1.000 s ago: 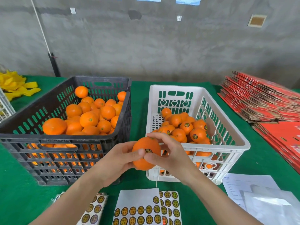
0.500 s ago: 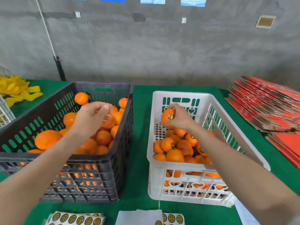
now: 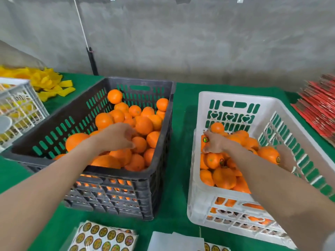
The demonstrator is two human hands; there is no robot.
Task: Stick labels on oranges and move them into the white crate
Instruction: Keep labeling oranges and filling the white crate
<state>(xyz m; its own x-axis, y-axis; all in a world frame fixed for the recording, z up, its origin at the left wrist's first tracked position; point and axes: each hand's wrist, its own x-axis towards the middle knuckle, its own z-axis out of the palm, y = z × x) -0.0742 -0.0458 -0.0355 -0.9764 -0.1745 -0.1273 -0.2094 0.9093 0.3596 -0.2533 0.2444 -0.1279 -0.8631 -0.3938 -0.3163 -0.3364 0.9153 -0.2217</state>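
The black crate [image 3: 139,81] on the left holds a heap of unlabelled oranges [image 3: 144,125]. My left hand [image 3: 116,135] reaches down into that heap, its fingers curled against one orange [image 3: 140,144]; motion blur hides whether they grip it. In the white crate [image 3: 235,97] on the right lie several labelled oranges [image 3: 268,153]. My right hand [image 3: 214,142] grips a labelled orange [image 3: 204,140] low against the crate's left wall, on top of the pile.
Sheets of round gold labels [image 3: 103,236] and a white sheet [image 3: 175,241] lie at the near edge of the green table. Red flat cartons [image 3: 319,105] are stacked at far right. Yellow wrappers [image 3: 45,82] and a white wire basket [image 3: 18,105] sit at far left.
My hands split apart from the orange they held together. The right carried it into the white crate and lowered it onto the pile. The left went into the black crate and dropped onto the oranges.
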